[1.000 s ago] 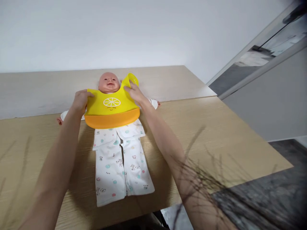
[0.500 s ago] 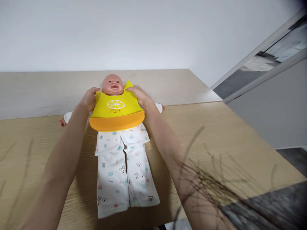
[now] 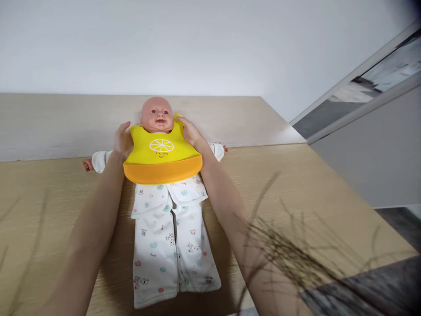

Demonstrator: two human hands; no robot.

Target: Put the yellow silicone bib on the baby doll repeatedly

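Observation:
A baby doll lies on its back on the wooden table, dressed in white printed pyjamas. A yellow bib with an orange pocket and a lemon print covers its chest. My left hand grips the bib's left strap at the doll's shoulder. My right hand grips the right strap beside the neck. Both hands' fingertips reach behind the doll's neck and are hidden there.
A pale wall rises behind the table. The table's right edge drops to a dark floor. A slanted grey panel with a glass strip stands at the right. Blurred strands of hair hang across the lower view.
The bib has settled lower onto the doll's chest and its raised right strap has gone down behind the neck. Both hands have slid toward the doll's neck.

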